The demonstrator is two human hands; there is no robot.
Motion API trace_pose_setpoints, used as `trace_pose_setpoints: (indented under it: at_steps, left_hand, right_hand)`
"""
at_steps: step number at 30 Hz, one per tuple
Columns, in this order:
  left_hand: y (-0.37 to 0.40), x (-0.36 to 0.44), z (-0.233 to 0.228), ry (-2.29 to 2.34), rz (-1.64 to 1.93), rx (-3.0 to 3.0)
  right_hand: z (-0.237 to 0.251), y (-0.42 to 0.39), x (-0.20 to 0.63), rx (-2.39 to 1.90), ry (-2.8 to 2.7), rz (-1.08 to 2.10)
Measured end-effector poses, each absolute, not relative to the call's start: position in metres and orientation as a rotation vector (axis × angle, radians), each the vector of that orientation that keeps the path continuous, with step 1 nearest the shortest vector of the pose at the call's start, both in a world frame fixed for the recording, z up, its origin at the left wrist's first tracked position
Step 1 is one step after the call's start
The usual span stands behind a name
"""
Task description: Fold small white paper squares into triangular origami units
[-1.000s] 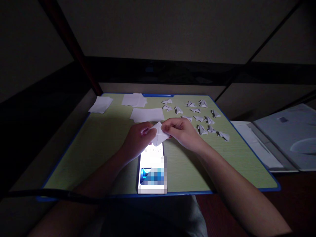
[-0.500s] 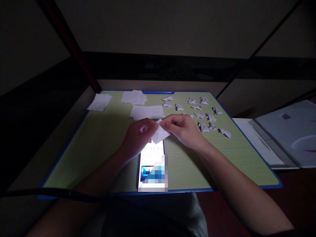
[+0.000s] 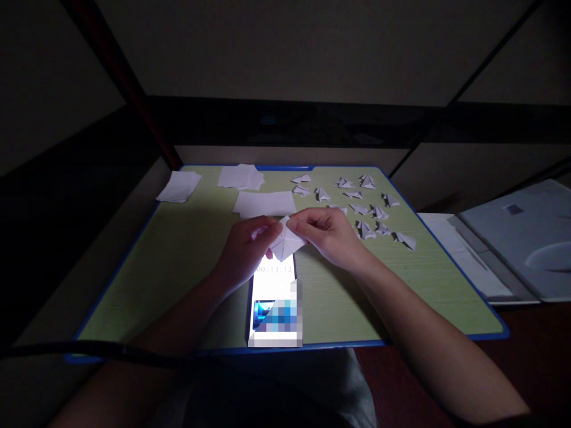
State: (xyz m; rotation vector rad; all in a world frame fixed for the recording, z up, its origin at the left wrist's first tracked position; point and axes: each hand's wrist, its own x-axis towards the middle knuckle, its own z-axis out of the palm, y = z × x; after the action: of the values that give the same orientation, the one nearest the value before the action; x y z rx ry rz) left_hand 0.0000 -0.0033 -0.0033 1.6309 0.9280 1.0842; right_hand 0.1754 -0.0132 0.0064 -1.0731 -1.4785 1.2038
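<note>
1. Lit phone (image 3: 273,303) lay flat at near edge of green board (image 3: 178,261), screen up.
2. Just beyond phone, both hands were above the board: left hand (image 3: 245,246) and right hand (image 3: 328,232) each pinched the same folded white paper (image 3: 289,241), fingertips closed on its edges.
3. Beyond the phone, flat sheet (image 3: 264,204) lay on the board; approx. a dozen folded pieces (image 3: 370,211) lay to its right.
4. Far-left of phone, 2 more paper piles (image 3: 209,181) lay at board's back edge.

Dim home room: small green lap desk (image 3: 187,261), lit phone (image 3: 274,297), folders (image 3: 513,238) on floor.
</note>
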Motion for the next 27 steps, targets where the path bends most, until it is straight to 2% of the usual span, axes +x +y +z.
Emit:
trace_pose_setpoints:
  at_steps: [27]
  left_hand:
    - [-0.0029, -0.0011, -0.0066, 0.924, 1.089, 1.808]
  right_hand:
    - [0.0034, -0.0147, 0.1746, -1.082, -1.498, 1.11]
